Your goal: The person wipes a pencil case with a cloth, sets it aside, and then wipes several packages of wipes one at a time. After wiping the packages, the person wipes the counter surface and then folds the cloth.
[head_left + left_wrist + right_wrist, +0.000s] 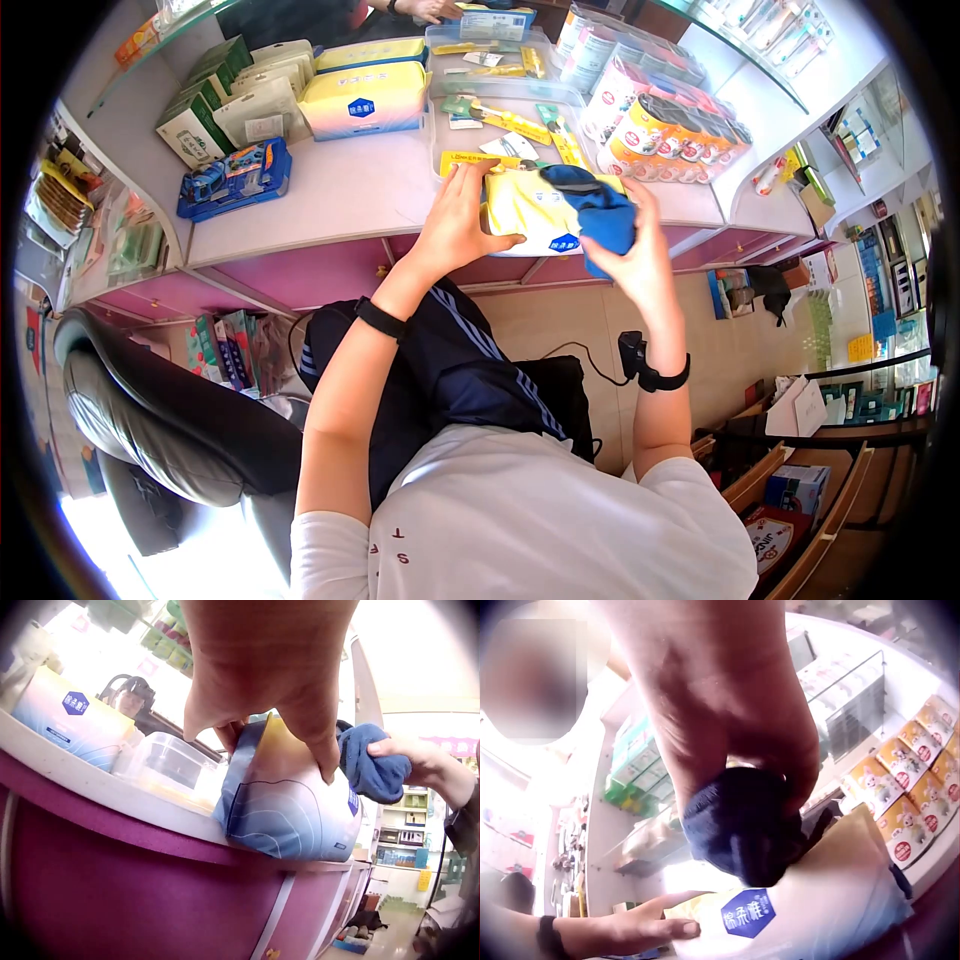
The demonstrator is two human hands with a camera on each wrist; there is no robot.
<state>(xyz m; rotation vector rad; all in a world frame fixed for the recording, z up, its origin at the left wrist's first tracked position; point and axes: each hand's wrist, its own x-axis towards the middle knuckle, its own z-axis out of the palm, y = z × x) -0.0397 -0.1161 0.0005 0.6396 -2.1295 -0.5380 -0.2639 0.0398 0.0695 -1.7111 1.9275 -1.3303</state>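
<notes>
A soft tissue pack [522, 208], yellow on top and white to blue below with a blue hexagon label, stands at the counter's front edge. My left hand [455, 222] grips its left end, thumb on the near face and fingers over the top. In my right hand [645, 262] is a bunched dark-blue cloth [608, 215], held against the pack's right end. The left wrist view shows the pack's pale wavy side [289, 806] below my fingers. Seen from the right wrist, the cloth [742, 825] lies on the pack's upper edge, just above the label.
Behind the pack sits a clear plastic bin [480, 125] with yellow packets. Similar packs [365, 100] and a blue case [235, 180] stand left; orange-labelled cans [670, 135] stand right. Glass shelves [745, 60] overhang the counter [330, 205]. Another person's hand [430, 8] shows at the back.
</notes>
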